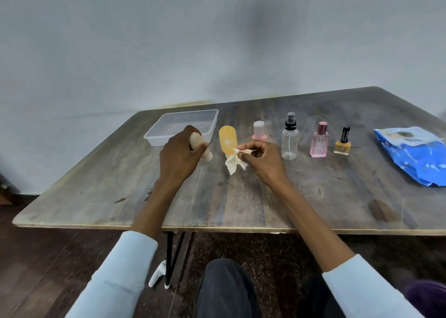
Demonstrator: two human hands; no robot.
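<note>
My left fingers [193,131] are curled tight around a beige bottle [207,162], and my right fingers [251,146] pinch a crumpled white tissue [235,165], both held just above the surface [241,202]. The bottle's long axis slants from upper left to lower right, its narrow end pointing down towards the tissue, which hangs a little to its right without touching it; my right hand [261,159] is the nearer one to close that gap. Behind stand a flat yellow bottle [226,138], a pink-capped bottle [259,131], a clear spray bottle [289,141], a pink perfume bottle [319,142] and a yellow nail polish [342,141]. A clear tray [154,138] lies far left, a blue packet [410,156] far right. No label is sharp enough to read.
</note>
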